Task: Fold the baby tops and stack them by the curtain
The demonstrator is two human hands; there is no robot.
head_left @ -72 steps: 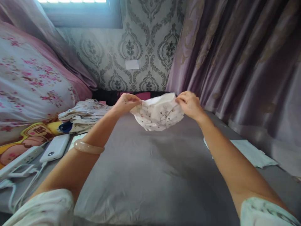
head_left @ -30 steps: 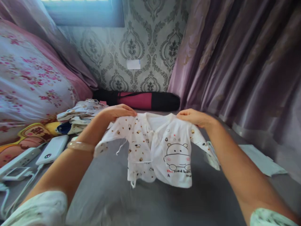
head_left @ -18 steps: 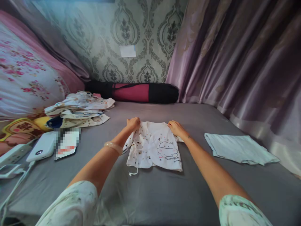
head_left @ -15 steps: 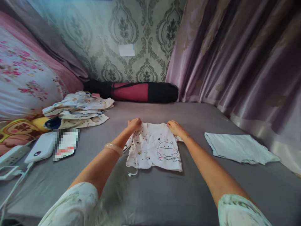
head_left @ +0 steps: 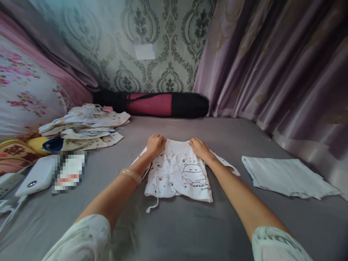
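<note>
White shirt (head_left: 176, 177) has left fingers (head_left: 161, 138) and right fingers (head_left: 194, 141) half-curled on its shoulders.

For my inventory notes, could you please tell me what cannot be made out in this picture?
In the head view:
White shirt: shoulders partly covered by left hand and right hand.
Flat item: masked by pixelation.
Power strip and floral fabric: cut off by left edge.

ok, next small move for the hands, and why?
Probably the right hand folds the nearer sleeve in over the shirt: that sleeve sticks out past the forearm, the shirt front lies spread on the sheet, and the left hand, at the other shoulder, could steady it.
</note>
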